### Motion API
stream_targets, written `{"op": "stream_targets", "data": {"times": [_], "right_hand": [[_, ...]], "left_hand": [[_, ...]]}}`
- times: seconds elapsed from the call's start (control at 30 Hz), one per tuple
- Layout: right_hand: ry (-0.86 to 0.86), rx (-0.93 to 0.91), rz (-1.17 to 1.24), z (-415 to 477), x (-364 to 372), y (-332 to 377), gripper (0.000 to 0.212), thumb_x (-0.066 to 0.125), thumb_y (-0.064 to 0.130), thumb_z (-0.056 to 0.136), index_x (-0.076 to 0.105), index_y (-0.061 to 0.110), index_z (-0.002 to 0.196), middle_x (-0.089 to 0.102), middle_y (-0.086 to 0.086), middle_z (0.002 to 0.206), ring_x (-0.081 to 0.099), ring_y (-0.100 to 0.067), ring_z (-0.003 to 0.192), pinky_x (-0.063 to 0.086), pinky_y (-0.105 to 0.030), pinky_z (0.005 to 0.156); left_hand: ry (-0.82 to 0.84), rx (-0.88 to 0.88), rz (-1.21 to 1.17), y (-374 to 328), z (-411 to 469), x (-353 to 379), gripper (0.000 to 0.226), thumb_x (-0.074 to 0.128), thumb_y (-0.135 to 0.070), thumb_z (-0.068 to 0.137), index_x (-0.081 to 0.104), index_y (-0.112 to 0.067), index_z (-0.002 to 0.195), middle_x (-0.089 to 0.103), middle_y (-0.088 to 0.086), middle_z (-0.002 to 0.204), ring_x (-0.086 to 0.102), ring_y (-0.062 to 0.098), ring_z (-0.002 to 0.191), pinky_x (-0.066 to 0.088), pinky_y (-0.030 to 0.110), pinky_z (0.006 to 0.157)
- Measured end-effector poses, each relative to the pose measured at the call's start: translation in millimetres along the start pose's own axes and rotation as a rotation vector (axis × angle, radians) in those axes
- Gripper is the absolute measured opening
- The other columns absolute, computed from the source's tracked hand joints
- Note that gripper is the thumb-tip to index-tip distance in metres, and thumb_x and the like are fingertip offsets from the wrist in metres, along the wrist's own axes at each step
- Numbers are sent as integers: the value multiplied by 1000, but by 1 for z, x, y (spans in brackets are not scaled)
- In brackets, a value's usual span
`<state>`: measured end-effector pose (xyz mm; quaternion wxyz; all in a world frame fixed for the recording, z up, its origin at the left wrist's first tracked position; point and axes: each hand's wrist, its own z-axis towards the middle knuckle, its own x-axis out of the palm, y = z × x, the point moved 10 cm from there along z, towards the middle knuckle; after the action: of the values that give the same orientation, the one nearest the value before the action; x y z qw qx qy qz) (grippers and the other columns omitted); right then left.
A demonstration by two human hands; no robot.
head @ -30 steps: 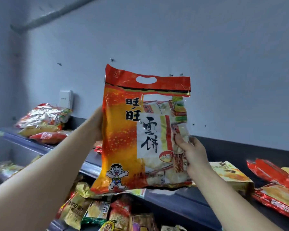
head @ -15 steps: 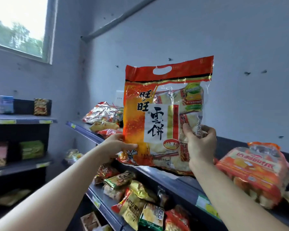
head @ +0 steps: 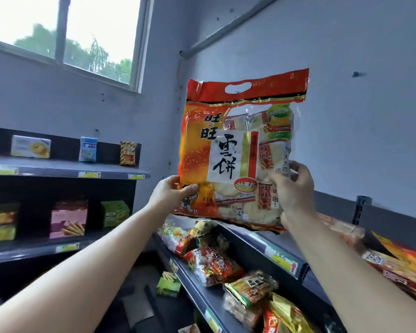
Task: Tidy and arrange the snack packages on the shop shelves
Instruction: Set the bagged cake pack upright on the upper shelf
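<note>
Holding big orange-red bag [head: 240, 150] upright in mid-air w/ both hands, label facing cam, bottom edge just above front of top shelf [head: 282, 257], near wall corner. Pinching lower-left edge w/ L hand [head: 169, 197], thumb on front. Gripping lower-right side w/ R hand [head: 296, 191], fingers curled round it. Below: lower shelf [head: 199, 294] w/ loose packs [head: 216, 263]. Far left: side rack [head: 65, 168] w/ boxes [head: 69, 219], under window [head: 65, 32].

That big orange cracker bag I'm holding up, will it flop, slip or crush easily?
Probably light for its size: left hand and right hand hold the bag up by its lower sides. Its glossy film looks slippery. Visible crackers inside likely crack if squeezed.
</note>
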<state>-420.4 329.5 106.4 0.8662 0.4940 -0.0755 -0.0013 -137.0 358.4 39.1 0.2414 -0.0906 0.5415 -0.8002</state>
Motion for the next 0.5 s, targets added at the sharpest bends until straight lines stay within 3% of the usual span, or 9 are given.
{"op": "stream_targets", "data": {"times": [0.17,0.23,0.33,0.5], "right_hand": [[14,-22,-24,34,75,-22,34,74,15,83,49,22,105,64,-5,105,65,-22,91,57,-44,80],[-28,-21,-5,50,98,-36,35,75,15,82,51,21,107,64,-5,107,65,-22,92,56,-45,82],[-62,-31,11,79,136,-58,37,76,14,80,52,21,108,63,-4,109,64,-20,91,55,-37,78],[-100,-45,49,139,196,-97,39,76,15,80,51,22,109,63,-1,105,62,-16,86,54,-34,75]], "left_hand": [[-62,-29,18,38,60,-38,28,72,-37,84,62,-23,106,71,2,101,69,20,92,54,44,91],[-80,-36,53,55,85,-46,39,71,-40,84,61,-18,116,70,4,107,68,22,96,52,46,93],[-120,-63,168,81,125,-55,64,69,-48,84,48,-17,136,63,7,125,62,25,111,48,46,99],[-49,-103,260,119,202,-47,84,73,-45,81,30,-21,149,47,1,145,47,23,131,38,42,109]]}}
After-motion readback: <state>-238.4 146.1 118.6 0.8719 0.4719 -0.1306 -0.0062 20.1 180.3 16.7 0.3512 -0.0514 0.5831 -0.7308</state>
